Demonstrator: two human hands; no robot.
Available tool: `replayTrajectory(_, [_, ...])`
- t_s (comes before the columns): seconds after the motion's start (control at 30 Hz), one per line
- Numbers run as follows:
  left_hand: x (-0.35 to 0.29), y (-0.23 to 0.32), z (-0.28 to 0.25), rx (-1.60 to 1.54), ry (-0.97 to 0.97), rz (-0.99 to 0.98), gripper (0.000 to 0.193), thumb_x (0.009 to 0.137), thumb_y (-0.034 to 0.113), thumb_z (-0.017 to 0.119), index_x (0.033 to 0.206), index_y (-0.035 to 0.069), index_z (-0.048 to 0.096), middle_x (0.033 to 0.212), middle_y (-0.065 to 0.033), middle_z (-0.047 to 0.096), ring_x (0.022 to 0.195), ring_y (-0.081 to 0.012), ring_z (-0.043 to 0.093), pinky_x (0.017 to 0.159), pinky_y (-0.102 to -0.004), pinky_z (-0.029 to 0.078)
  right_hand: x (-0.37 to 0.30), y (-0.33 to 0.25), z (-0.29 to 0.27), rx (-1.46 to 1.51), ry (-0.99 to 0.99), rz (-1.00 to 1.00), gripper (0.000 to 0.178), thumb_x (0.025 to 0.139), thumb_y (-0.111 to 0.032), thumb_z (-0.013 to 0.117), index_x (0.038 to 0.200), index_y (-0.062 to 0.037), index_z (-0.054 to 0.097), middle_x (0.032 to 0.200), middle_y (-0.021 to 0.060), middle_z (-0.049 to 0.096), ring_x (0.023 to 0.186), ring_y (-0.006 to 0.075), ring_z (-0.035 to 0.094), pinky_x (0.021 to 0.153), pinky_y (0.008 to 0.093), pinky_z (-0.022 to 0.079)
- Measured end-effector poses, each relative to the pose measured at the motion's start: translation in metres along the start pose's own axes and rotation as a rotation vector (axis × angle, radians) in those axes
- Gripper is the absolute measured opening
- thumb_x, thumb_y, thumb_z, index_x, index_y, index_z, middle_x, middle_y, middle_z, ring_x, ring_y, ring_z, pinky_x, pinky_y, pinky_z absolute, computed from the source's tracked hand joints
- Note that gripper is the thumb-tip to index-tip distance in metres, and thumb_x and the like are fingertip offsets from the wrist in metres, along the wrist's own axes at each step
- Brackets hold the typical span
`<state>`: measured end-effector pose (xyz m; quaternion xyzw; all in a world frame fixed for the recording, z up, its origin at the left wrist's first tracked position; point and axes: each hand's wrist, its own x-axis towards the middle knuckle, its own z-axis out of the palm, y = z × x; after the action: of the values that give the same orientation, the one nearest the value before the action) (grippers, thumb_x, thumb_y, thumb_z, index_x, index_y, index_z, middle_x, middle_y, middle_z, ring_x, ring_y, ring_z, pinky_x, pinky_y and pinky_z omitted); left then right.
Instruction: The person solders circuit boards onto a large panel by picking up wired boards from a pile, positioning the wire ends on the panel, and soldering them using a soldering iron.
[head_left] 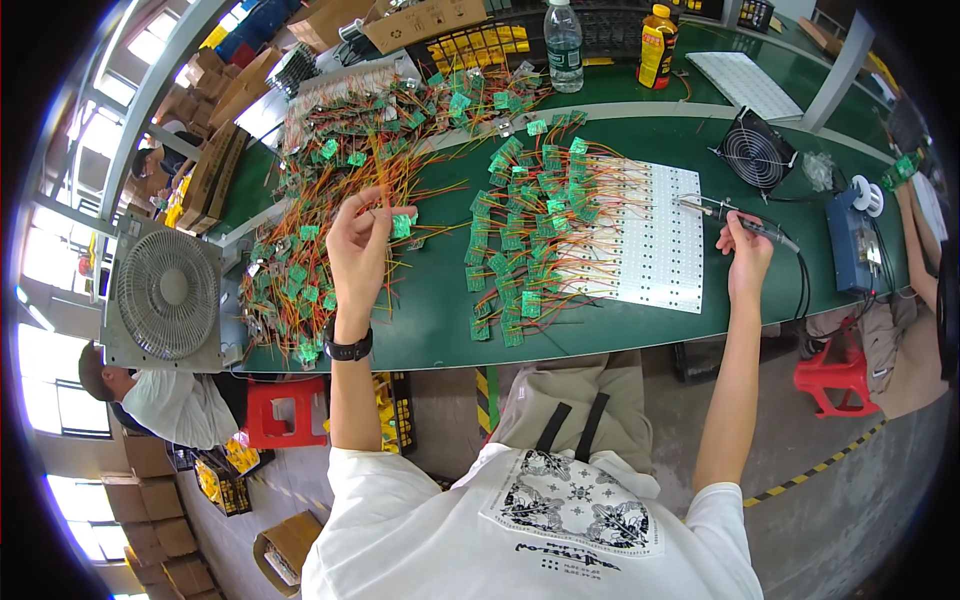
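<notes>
My left hand (358,250) is closed on a small green circuit board (402,226) with red and yellow wires, pinched between thumb and fingers beside a heap of similar wired boards (300,262). My right hand (744,252) grips a soldering iron (762,230), its thin metal tip pointing left, over the right edge of a white panel (660,240) dotted with rows of small pads. Whether the tip touches the panel, I cannot tell. Several green boards (505,235) lie in columns left of the panel, their wires running onto it.
Behind the panel stand a water bottle (564,50) and a yellow drink bottle (656,48). A black fan (752,152) and a blue soldering station (850,240) with a solder spool (867,196) are at the right. A large grey fan (168,290) stands left. Another person's arm shows far right.
</notes>
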<state>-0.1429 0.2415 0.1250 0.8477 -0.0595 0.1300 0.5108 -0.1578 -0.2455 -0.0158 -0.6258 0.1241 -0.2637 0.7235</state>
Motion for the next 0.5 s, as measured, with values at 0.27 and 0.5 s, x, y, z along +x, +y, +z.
replayTrajectory(0.27, [0.005,0.017,0.094,-0.252,-0.263,0.070,0.014,0.098,0.003,0.054,0.107,-0.007,0.058,0.094,-0.0139,0.072,0.093,-0.0176,0.070,0.078,-0.0225,0.053,0.002,0.000,0.000,0.013,0.014,0.013,0.019,0.090,-0.013,0.071,0.099,0.0017,0.064,0.072,0.0054,0.062,0.055,0.0106,0.056,0.050,0.0215,0.039])
replayTrajectory(0.5, [0.009,0.044,0.166,0.056,-0.353,0.420,0.013,0.094,0.001,0.056,0.106,-0.003,0.060,0.095,-0.0148,0.073,0.087,-0.0229,0.073,0.076,-0.0299,0.054,0.002,0.001,-0.001,0.012,0.005,0.013,0.017,0.089,-0.010,0.070,0.100,0.0022,0.063,0.073,0.0060,0.063,0.055,0.0108,0.057,0.050,0.0213,0.039])
